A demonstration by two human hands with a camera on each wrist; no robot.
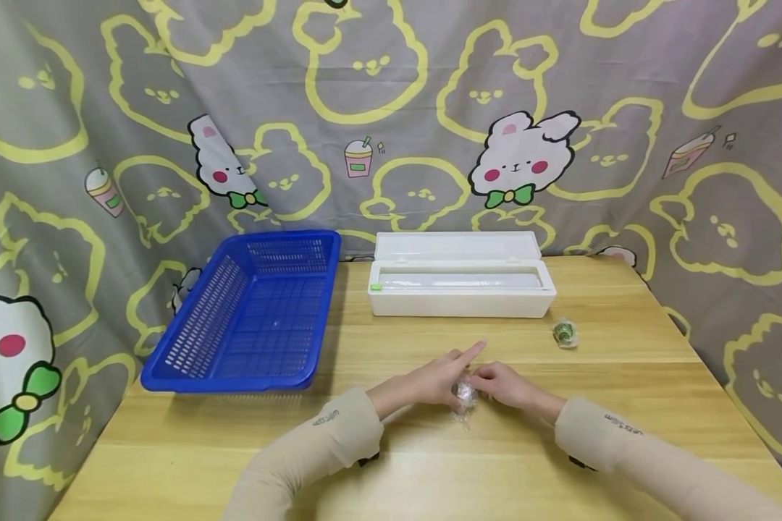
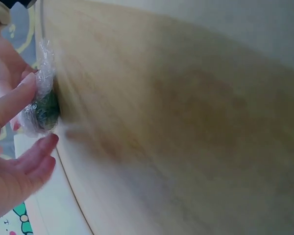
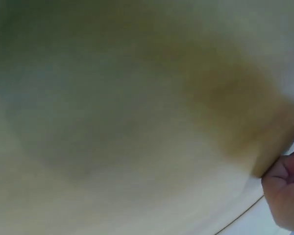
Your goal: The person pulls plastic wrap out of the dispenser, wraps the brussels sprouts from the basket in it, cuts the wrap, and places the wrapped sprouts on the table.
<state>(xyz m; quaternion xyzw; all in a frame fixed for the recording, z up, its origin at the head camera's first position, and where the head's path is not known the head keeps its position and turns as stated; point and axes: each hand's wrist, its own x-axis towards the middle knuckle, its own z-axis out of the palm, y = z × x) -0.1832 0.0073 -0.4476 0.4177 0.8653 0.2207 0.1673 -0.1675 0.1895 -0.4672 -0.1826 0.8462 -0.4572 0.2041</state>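
Note:
My two hands meet at the middle of the wooden table [image 1: 430,470]. Between them is a small dark green round thing wrapped in clear cling film [image 1: 464,396]. My left hand [image 1: 438,380] pinches it from the left, index finger stuck out forward. In the left wrist view the wrapped thing [image 2: 41,105] sits against the table, with one finger of the left hand [image 2: 14,166] pressed on the film. My right hand [image 1: 510,383] curls over it from the right. In the blurred right wrist view only a curled bit of the right hand [image 3: 286,196] shows.
A second film-wrapped green thing [image 1: 565,333] lies to the right. Behind the hands an open white cling film dispenser box [image 1: 463,302] stands. A blue plastic basket [image 1: 202,325] sits at the back left. A patterned cloth hangs behind the table.

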